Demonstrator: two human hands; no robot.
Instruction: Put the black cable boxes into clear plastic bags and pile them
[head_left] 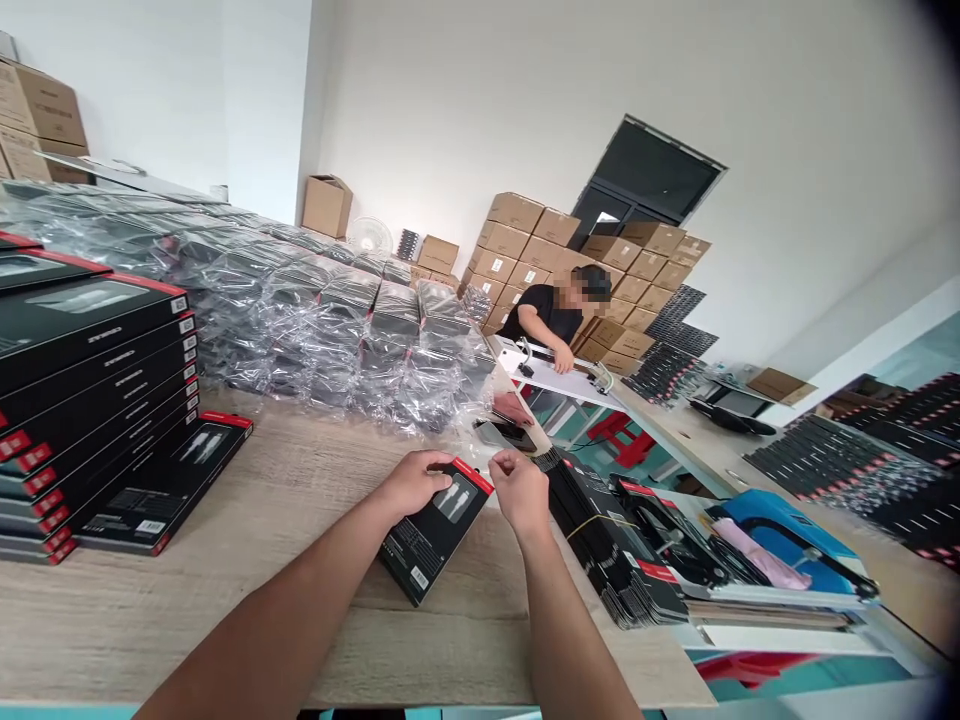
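Wood-grained counter [435, 655] is spreading out nearest. Over it, the left hand [412, 482] is gripping a black box [436, 530] by its upper side; the right hand [523, 492] is pinching its fingers together beside the red top edge [475, 475], possibly catching something I can't see. Handling that edge seems the current step, likely calling for a steady left grip next. Beyond, clear plastic [409, 392] is blurring wrapped stacks [395, 312]; farther off, a co-worker [538, 300] is bending over work I'm not making out.

Black boxes [435, 530], cartons [501, 238]: lettering not legible.
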